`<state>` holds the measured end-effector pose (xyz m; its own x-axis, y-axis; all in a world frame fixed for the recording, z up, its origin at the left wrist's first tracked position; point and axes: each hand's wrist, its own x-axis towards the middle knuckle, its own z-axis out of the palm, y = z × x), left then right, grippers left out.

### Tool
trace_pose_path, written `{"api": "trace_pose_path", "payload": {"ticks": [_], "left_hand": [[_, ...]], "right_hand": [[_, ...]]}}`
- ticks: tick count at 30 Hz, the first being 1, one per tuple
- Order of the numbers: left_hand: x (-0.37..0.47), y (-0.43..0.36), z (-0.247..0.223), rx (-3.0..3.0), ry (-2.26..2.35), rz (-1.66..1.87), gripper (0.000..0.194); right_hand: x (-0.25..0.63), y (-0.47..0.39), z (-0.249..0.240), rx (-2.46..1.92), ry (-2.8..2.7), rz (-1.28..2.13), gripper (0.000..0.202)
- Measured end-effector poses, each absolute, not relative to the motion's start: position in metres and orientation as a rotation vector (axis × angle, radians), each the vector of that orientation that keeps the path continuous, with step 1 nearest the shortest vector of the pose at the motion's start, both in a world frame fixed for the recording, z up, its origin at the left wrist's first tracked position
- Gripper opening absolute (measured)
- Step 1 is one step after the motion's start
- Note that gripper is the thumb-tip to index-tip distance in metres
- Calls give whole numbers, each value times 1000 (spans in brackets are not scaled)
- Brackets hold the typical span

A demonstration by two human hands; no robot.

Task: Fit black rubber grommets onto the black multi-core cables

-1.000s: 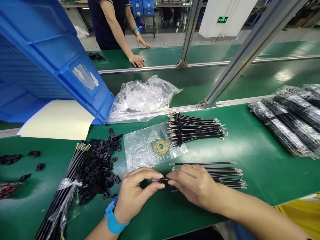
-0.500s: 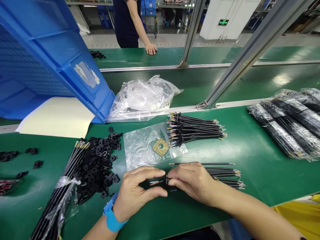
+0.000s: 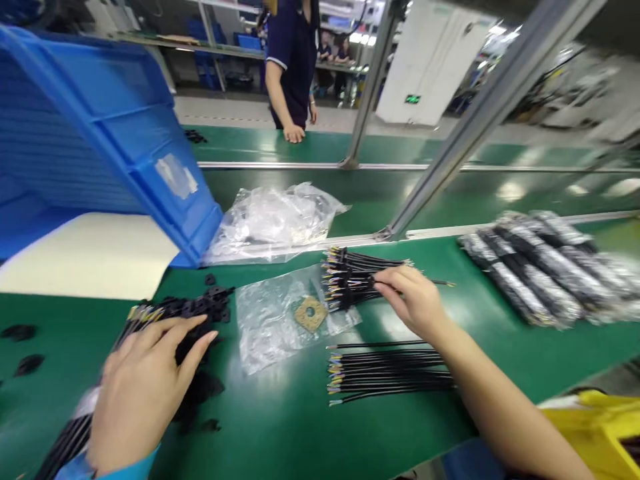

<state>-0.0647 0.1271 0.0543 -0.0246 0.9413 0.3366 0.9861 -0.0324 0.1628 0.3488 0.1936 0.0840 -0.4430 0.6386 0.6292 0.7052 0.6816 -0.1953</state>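
Note:
My left hand point(image 3: 143, 387), slightly blurred, is over a heap of small black plastic pieces point(image 3: 210, 303) on the left, thumb and fingers apart. Beside and partly under it lies a long bundle of black cables point(image 3: 65, 437) with bare coloured wire ends. My right hand point(image 3: 413, 297) pinches a black cable point(image 3: 443, 283) at the stack of cables fitted with black pieces point(image 3: 340, 287). Part of the held cable is hidden by the fingers. Nearer to me, a row of black cables point(image 3: 380, 370) lies flat, partly behind my right forearm.
A yellowish square plate with a hole point(image 3: 303, 319) lies on a clear plastic bag point(image 3: 260, 333). Behind are a blue crate point(image 3: 145, 147), crumpled plastic point(image 3: 280, 217) and a metal post point(image 3: 450, 160). Wrapped cable bundles point(image 3: 530, 273) lie right. Another person's hand point(image 3: 294, 133) rests on the far bench.
My left hand has moved left from the middle to the heap of black pieces. My right hand has moved away from me, to the fitted cable stack, with a cable. The view has shifted.

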Motion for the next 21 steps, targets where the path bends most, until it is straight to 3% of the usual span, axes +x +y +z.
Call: {"api": "trace_pose_path", "payload": {"ticks": [5, 12, 16, 21], "left_hand": [[-56, 141, 32, -2065, -2009, -520, 57], [-67, 151, 14, -2104, -1917, -591, 38], [-63, 151, 17, -2154, -1854, -569, 27], [-51, 149, 24, -2157, -1807, -593, 24]], "right_hand": [[349, 216, 73, -1124, -2186, -51, 24], [336, 238, 70, -1187, -2219, -80, 25], [338, 208, 81, -1200, -2241, -51, 24], [347, 158, 72, -1266, -2707, 228, 13]]}}
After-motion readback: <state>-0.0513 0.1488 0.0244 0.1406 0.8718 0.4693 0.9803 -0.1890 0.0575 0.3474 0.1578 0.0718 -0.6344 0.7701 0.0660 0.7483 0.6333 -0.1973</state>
